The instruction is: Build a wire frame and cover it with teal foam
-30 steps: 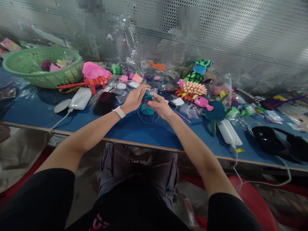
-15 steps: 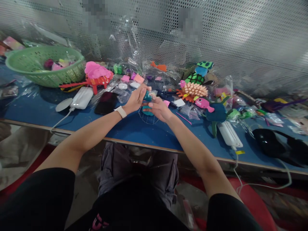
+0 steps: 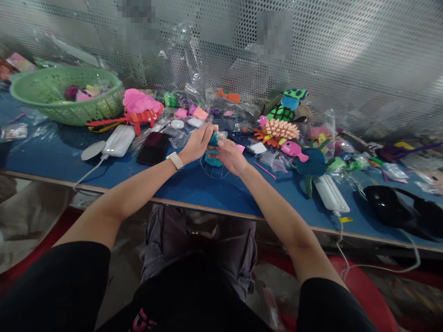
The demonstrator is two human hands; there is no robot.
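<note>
Teal lump between both hands

You have the teal lump (image 3: 215, 139) up over the table (image 3: 194, 186), small and dark, with a clear wrapper catching light beside it; your fingers hide its full shape. Your left hand (image 3: 198, 142) has its grip closed in on one side of it, fingers bent, and your right hand (image 3: 231, 156) pinches in from the other. Just below sits a brighter teal piece (image 3: 213, 158), rounded, at a thin wire ring (image 3: 215, 175).

The table is blue with a worn, pale front edge, and clear wrappers litter its back half. A green basket (image 3: 65, 99) stands at the left, a black phone (image 3: 152, 148) near your left wrist, and a spiky peach figure (image 3: 281, 129) to the right. Behind runs a grey perforated metal panel (image 3: 221, 55); a red stool (image 3: 363, 295) shows below at the right.
</note>
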